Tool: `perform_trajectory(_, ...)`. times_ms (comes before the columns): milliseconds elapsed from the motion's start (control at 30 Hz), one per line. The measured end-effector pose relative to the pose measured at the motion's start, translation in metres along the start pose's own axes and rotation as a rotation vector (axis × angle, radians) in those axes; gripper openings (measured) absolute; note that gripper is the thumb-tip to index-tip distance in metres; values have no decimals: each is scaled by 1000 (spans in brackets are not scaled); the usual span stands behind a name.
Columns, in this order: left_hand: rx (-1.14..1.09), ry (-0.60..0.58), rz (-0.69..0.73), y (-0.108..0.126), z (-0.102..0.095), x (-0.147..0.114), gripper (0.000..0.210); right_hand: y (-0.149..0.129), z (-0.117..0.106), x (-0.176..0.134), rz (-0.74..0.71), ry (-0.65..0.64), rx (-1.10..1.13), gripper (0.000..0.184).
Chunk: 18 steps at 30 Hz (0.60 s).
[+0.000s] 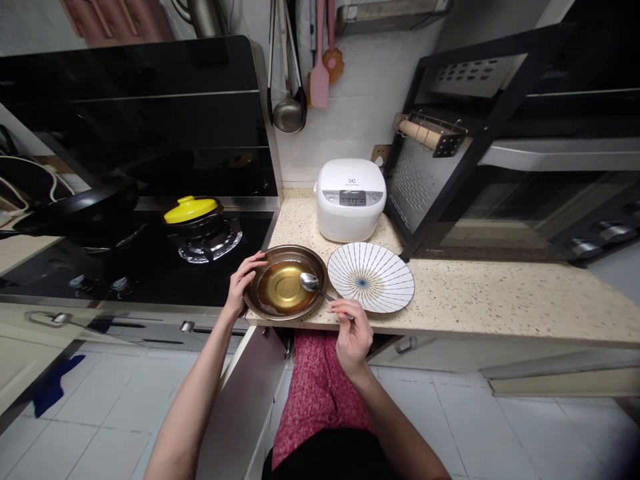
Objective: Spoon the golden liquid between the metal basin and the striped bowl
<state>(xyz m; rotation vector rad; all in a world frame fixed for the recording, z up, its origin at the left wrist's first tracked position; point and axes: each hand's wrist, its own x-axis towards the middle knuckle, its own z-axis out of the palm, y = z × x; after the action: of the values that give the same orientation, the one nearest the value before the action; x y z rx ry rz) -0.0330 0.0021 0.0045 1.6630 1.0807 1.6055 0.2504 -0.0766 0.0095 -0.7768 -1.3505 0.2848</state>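
A round metal basin (320, 257) holding a golden-brown liquid sits at the front edge of the counter. My left hand (242, 283) grips its left rim, fingers over the edge. Pinched in my right hand (354, 337) is a metal spoon (309, 281), its bowl above the right part of the basin. Whether the spoon touches the liquid I cannot tell. Just right of the basin lies a white plate (393, 277) with dark radiating lines and a blue centre, close beyond my right hand.
A white rice cooker (350, 200) stands behind the plate. On the left, the black stove (150, 280) carries a pot with a yellow lid (191, 210) and a dark wok (85, 213). An oven (550, 200) is at right. A cabinet door (250, 393) hangs open below.
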Motion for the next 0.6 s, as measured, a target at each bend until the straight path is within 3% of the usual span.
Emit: perform_trajectory(600,-3,-7,13,0,0,0,34,7,20,-6,52,-95,23,17)
